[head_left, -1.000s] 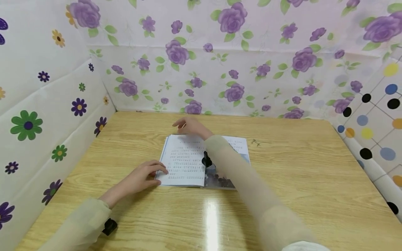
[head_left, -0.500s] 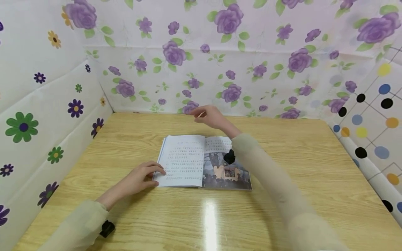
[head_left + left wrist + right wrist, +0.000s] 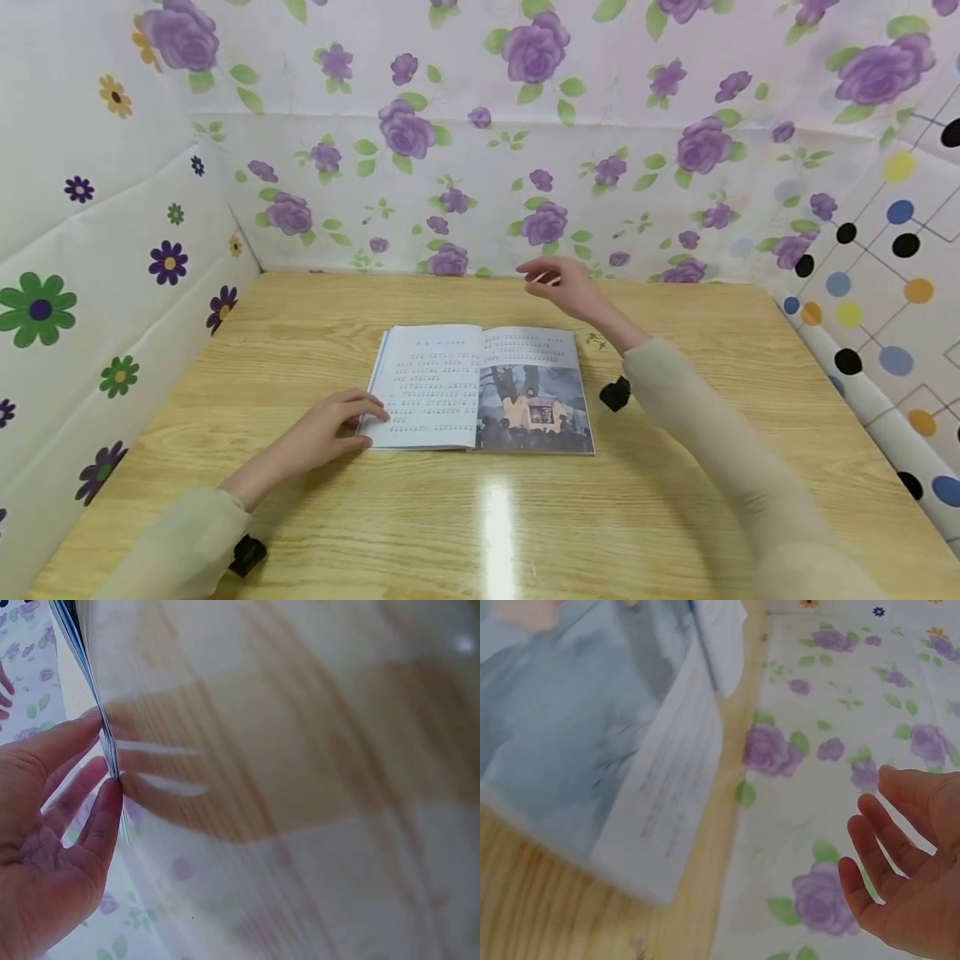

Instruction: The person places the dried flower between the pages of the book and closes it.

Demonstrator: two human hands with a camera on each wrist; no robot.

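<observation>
An open book (image 3: pixel 437 392) lies on the wooden table, printed text on its left page and a dark illustrated scene (image 3: pixel 534 408) below text on the right page. My left hand (image 3: pixel 337 427) rests at the book's lower left, fingertips on the page and thumb at the corner. In the left wrist view, the left hand's thumb and fingers (image 3: pixel 71 742) meet the thin page edges (image 3: pixel 105 731). My right hand (image 3: pixel 564 285) is raised beyond the book's far right corner, its fingers loosely bent and holding nothing, as the right wrist view of that hand (image 3: pixel 911 862) also shows.
The wooden table (image 3: pixel 712 375) reaches back to a wall covering (image 3: pixel 337 67) with purple flowers. Patterned side coverings stand left (image 3: pixel 67 242) and right (image 3: pixel 877 333). A small dark plant-like mark (image 3: pixel 597 340) lies right of the book. Black wrist devices (image 3: pixel 615 393) sit at both cuffs.
My right hand has lifted from the left page's far edge and swept right, past the book, uncovering the illustrated page. My left hand has stayed at the book's left edge.
</observation>
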